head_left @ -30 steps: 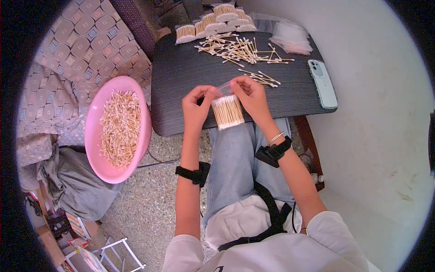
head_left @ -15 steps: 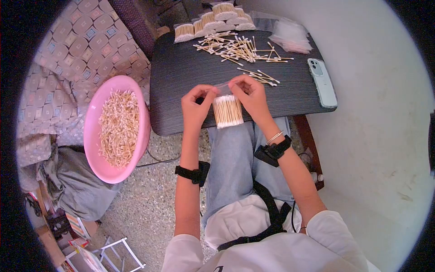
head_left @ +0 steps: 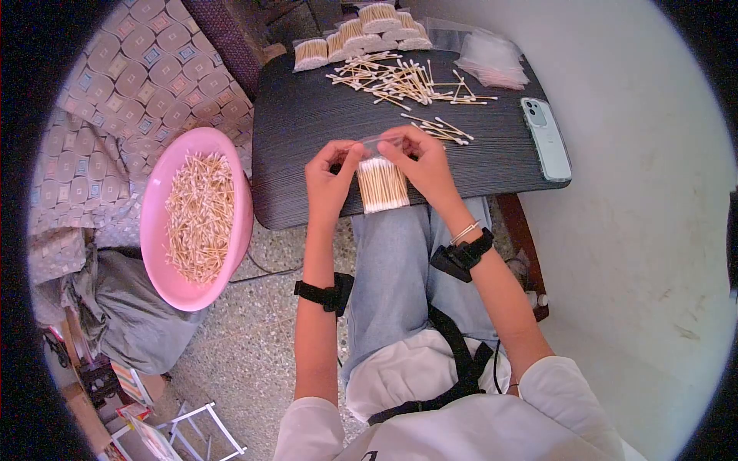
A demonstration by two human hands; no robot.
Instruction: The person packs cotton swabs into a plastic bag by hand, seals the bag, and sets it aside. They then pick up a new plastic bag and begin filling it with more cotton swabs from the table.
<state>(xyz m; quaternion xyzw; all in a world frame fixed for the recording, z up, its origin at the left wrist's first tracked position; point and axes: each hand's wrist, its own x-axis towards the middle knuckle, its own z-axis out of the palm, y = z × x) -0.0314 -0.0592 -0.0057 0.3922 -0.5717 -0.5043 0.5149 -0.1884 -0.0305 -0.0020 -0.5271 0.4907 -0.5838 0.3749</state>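
Between my hands, at the near edge of the black table [head_left: 307, 115], is a clear plastic bag of cotton swabs [head_left: 383, 186]. The swabs stand side by side in it, white tips at top and bottom. My left hand [head_left: 332, 173] pinches the bag's upper left corner between thumb and fingers. On the other side my right hand [head_left: 419, 160] is closed on the upper right part of the bag, its thumb on the near face. Just beyond my right hand lie a few loose cotton swabs [head_left: 442, 129].
Farther back lies a scattered heap of swabs [head_left: 411, 81]. Filled swab bags [head_left: 380, 32] are stacked at the far edge, beside a pile of clear bags [head_left: 492, 60]. A phone [head_left: 546, 138] lies at the right. Left of the table, a pink basin [head_left: 154, 223] holds many swabs.
The swab bag has shifted slightly up and left. My right thumb has moved left and down along the bag's top; my left hand keeps its pinch.
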